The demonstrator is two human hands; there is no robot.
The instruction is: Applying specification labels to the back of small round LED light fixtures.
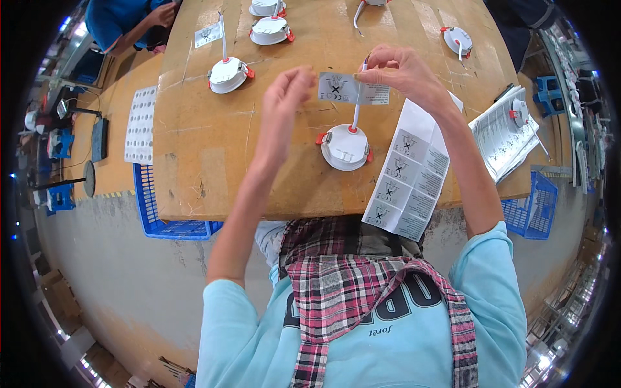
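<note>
A round white downlight with red-tipped spring clips lies on the table before me, its white cable standing up. A silver-grey printed label sits on that cable and sticks out to both sides. My right hand is closed, pinching the label at the cable near its top end. Just left of the label, apart from it, is my left hand; motion smears its fingers. Under my right forearm lies a sheet of labels, overhanging the table's near edge.
More downlights lie on the table, one with a labelled cable at left and another at far right. A paper stack is at right, a perforated white tray at left. Blue crates stand below. A person is at upper left.
</note>
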